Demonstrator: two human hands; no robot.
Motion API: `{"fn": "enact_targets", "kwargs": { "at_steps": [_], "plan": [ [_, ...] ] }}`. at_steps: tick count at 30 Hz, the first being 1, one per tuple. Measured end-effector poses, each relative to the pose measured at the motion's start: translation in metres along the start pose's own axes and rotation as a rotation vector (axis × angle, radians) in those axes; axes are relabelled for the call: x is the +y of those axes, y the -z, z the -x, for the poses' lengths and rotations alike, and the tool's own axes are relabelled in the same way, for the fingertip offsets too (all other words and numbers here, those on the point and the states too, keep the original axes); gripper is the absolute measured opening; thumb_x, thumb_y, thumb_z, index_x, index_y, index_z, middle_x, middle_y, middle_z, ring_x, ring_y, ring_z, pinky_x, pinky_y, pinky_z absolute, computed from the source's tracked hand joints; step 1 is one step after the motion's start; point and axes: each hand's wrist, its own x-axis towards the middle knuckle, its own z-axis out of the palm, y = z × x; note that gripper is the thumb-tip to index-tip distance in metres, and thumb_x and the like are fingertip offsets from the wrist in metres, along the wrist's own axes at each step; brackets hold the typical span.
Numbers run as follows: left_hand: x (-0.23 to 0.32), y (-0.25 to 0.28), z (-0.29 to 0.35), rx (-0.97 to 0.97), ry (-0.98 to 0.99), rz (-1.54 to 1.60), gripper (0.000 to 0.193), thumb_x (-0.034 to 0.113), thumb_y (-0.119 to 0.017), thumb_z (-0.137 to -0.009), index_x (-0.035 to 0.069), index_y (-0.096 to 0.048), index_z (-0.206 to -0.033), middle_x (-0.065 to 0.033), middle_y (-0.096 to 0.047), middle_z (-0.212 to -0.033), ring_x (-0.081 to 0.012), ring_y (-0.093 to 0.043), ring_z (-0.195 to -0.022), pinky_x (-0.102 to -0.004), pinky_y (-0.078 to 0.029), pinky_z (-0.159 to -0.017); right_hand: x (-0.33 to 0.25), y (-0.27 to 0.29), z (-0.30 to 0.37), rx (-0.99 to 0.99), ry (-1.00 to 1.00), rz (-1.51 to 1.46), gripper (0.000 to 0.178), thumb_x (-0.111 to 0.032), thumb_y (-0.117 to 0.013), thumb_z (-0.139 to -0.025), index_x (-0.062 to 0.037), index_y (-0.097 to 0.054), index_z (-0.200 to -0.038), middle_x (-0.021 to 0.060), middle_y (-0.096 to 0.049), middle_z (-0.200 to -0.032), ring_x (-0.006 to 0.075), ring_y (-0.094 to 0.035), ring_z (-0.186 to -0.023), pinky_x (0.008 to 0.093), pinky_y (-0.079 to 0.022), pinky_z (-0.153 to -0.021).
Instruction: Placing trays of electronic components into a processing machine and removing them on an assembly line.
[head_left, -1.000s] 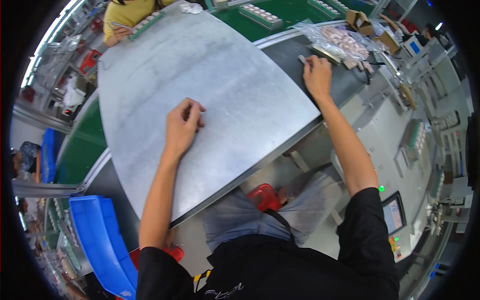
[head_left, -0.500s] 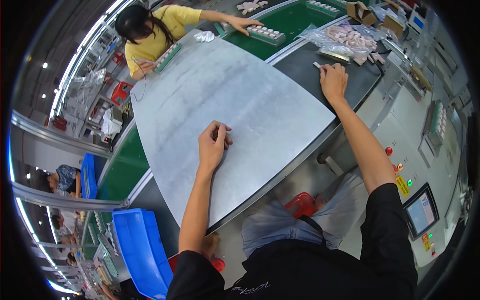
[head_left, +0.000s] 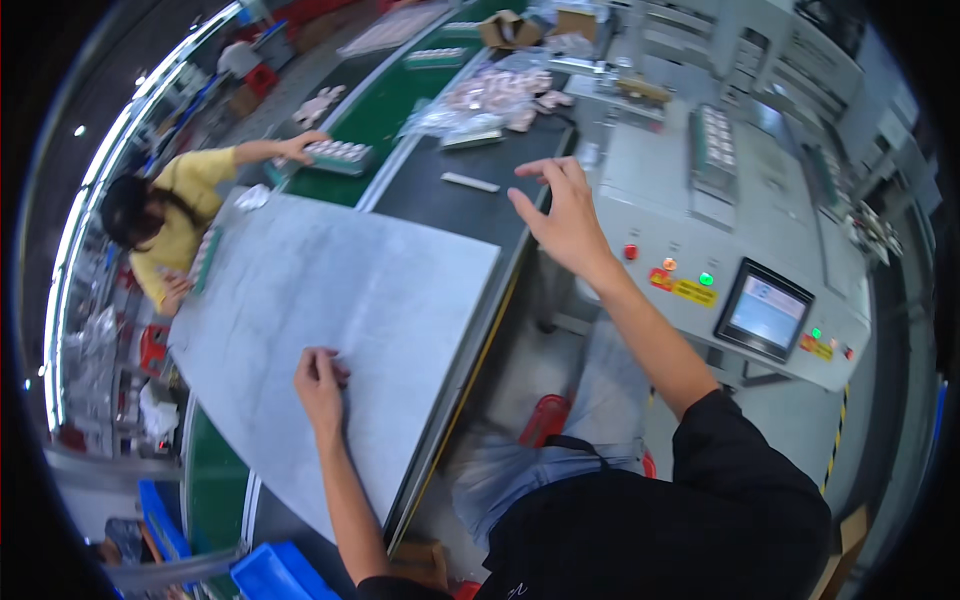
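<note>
My left hand [head_left: 322,388] rests on the large grey board [head_left: 330,270], its fingers loosely curled in with nothing visible in them. Off the board's right corner, my right hand [head_left: 565,215] is raised with thumb and fingers apart, holding nothing. A small white strip [head_left: 470,183] lies flat on the dark work surface [head_left: 420,180], just left of my right fingertips and apart from them. Beyond the strip, a pile of pale pink pieces [head_left: 500,95] sits on clear plastic bags.
To the right stands a pale machine with a touchscreen [head_left: 764,310], lit buttons [head_left: 706,279] and a green-and-white tray [head_left: 712,145]. A co-worker in a yellow top [head_left: 195,190] touches a tray [head_left: 338,156] on the green belt [head_left: 375,120]. Blue bins [head_left: 280,572] are at lower left.
My right hand has let go of the white strip, opened and moved right, toward the machine. The view has swung right. My left hand stays curled on the board.
</note>
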Motion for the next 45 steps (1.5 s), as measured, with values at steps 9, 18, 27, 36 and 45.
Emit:
{"fn": "enact_targets", "kwargs": {
  "at_steps": [9, 18, 27, 36, 45],
  "plan": [
    [-0.018, 0.001, -0.005, -0.038, -0.065, 0.063, 0.029, 0.024, -0.049, -0.105, 0.003, -0.062, -0.092, -0.0022, -0.057, -0.063, -0.0066, -0.048, -0.053, -0.0221, -0.037, -0.05, 0.014, 0.129, 0.073, 0.183, -0.19, 0.19, 0.019, -0.011, -0.071, -0.085, -0.005, -0.066, -0.102, 0.0122, -0.058, -0.1, 0.0273, -0.059, -0.096, 0.0377, -0.048, -0.084],
    [-0.014, 0.0, -0.006, -0.049, -0.073, 0.081, 0.027, 0.021, -0.048, -0.106, 0.002, -0.06, -0.092, -0.001, -0.055, -0.064, -0.0056, -0.046, -0.056, -0.0209, -0.035, -0.052, 0.06, 0.156, 0.132, 0.282, -0.392, 0.275, 0.018, -0.008, -0.069, -0.086, -0.0039, -0.065, -0.103, 0.0137, -0.058, -0.1, 0.0281, -0.06, -0.095, 0.0376, -0.049, -0.084],
    [-0.018, 0.0, -0.008, -0.048, -0.082, 0.05, 0.031, 0.025, -0.047, -0.107, 0.002, -0.06, -0.091, -0.0014, -0.055, -0.064, -0.0055, -0.044, -0.053, -0.0209, -0.034, -0.052, 0.07, 0.178, 0.056, 0.587, -0.135, 0.588, 0.066, -0.028, -0.084, -0.076, -0.0024, -0.052, -0.127, 0.0175, -0.052, -0.12, 0.0353, -0.047, -0.117, 0.0457, -0.037, -0.1],
    [-0.021, 0.002, -0.007, -0.047, -0.093, 0.038, 0.03, 0.024, -0.047, -0.107, 0.001, -0.061, -0.092, -0.0018, -0.055, -0.064, -0.0056, -0.044, -0.054, -0.0212, -0.034, -0.052, 0.123, 0.176, 0.004, 0.45, -0.427, 0.782, 0.085, -0.041, -0.082, -0.07, -0.0003, -0.048, -0.136, 0.0216, -0.056, -0.124, 0.0372, -0.048, -0.117, 0.0519, -0.031, -0.104],
    [-0.011, -0.003, -0.006, -0.043, -0.067, 0.042, 0.028, 0.023, -0.047, -0.106, 0.003, -0.059, -0.091, -0.001, -0.055, -0.064, -0.0048, -0.043, -0.054, -0.0209, -0.033, -0.052, 0.106, 0.236, 0.059, 0.361, -0.343, 0.424, 0.064, -0.028, -0.082, -0.075, 0.0026, -0.06, -0.127, 0.0243, -0.069, -0.111, 0.0381, -0.067, -0.099, 0.0385, -0.053, -0.088]
  ]
}}
